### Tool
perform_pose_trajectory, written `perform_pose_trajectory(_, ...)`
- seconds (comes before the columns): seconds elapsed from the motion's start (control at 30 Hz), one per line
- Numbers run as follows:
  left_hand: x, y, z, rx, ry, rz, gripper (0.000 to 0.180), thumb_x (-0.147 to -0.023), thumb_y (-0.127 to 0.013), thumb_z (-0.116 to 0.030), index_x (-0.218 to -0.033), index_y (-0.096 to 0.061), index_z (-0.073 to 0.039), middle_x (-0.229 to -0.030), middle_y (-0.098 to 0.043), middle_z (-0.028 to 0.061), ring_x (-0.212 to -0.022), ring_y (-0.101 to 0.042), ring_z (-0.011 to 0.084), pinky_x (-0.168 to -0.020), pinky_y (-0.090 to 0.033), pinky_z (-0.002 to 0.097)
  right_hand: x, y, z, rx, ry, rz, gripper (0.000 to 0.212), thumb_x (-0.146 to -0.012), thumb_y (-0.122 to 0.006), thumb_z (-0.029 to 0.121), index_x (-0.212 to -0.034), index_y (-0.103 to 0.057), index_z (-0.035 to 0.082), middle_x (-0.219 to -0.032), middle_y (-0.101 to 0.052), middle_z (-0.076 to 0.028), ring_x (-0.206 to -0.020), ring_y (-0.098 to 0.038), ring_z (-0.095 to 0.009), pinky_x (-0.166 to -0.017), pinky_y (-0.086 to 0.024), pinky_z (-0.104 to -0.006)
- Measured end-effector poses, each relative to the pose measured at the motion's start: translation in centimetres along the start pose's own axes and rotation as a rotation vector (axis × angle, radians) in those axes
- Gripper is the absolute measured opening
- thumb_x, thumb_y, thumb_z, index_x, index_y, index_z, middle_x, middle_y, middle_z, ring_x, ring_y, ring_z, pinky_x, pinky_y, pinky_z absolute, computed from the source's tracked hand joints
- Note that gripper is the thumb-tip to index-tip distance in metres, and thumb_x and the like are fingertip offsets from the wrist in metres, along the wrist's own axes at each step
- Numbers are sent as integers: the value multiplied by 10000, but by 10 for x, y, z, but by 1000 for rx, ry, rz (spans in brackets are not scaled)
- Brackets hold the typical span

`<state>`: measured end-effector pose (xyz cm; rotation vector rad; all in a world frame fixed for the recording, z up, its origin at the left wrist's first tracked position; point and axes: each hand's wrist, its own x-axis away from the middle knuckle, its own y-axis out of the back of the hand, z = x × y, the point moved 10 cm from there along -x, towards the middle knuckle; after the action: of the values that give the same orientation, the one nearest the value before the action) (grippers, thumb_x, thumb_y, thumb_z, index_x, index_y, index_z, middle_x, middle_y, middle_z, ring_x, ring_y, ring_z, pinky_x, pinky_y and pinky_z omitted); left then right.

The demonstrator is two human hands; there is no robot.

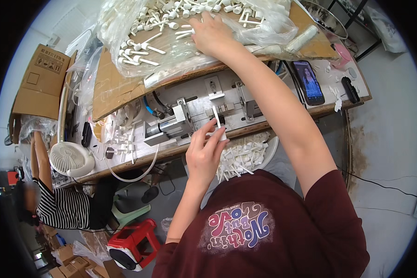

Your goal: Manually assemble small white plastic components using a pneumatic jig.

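My left hand (205, 150) pinches a white plastic stick with a cap-like end (216, 116) at the front of a metal clamping fixture (220, 110). The stick points up and away from me, its lower end between my fingertips. Farther off, my right hand (212, 36) reaches over a pile of white capped sticks (148, 48) in a clear plastic bag (268, 37). Its fingers are bent and apart, beside a few loose sticks (184, 32). The bag lies on a cardboard sheet (109, 92) above the fixture.
Below the bench edge, a white basin (274, 150) holds many similar sticks. A phone (309, 82) and a black object (350, 90) lie at right. Leftward are a small fan (72, 159), a red stool (133, 241), and another person in a striped shirt (67, 206) beside a cardboard box (41, 83).
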<state>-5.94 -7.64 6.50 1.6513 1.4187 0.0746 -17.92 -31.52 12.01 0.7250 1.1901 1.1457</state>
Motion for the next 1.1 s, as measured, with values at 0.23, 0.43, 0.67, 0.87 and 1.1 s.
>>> perform_pose_trajectory(0.23, 1, -14, 2, -281, -114, 0, 309, -751, -777, -81, -1052, -716, -47, -1205, -684, 62, -816, -684, 209, -699, -536, 312, -2, 5, -7, 9, 24, -50, 376, -862, -516, 31, -1238, -529, 25, -1301, -484, -270, -1086, -598, -407, -918, -501, -470)
perform_pose_trajectory(0.43, -13, -13, 5, -289, -121, 64, 305, -741, -780, -117, -1038, -729, -76, -1184, -694, 33, -654, -657, 210, -611, -524, 301, 6, 19, 4, 37, 114, -104, 239, -893, -513, 49, -1129, -519, 10, -1099, -609, -222, -1042, -625, -347, -847, -511, -456)
perform_pose_trajectory(0.67, -12, -13, 9, -299, -80, 102, 286, -745, -782, -142, -1019, -725, -82, -1166, -700, 18, -620, -658, 204, -586, -525, 291, 62, 70, 26, -468, -85, 115, 316, -900, -605, 144, -1156, -522, -21, -991, -627, -224, -937, -634, -383, -805, -510, -425)
perform_pose_trajectory(0.87, -13, -8, 5, -232, -80, 82, 306, -763, -788, -129, -1046, -712, -40, -1104, -708, 67, -603, -650, 184, -579, -527, 287, 143, 91, 27, -620, 108, -110, 194, -949, -563, 111, -1081, -478, -1, -895, -609, -222, -799, -636, -383, -653, -461, -443)
perform_pose_trajectory(1.1, -26, 31, -16, 375, 101, -220, 322, -767, -802, -30, -1060, -673, 9, -971, -681, 121, -820, -681, 196, -725, -562, 295, 219, 59, 28, -544, 65, 1, 267, -841, -601, 12, -1068, -461, -2, -956, -579, -197, -898, -614, -402, -728, -502, -464)
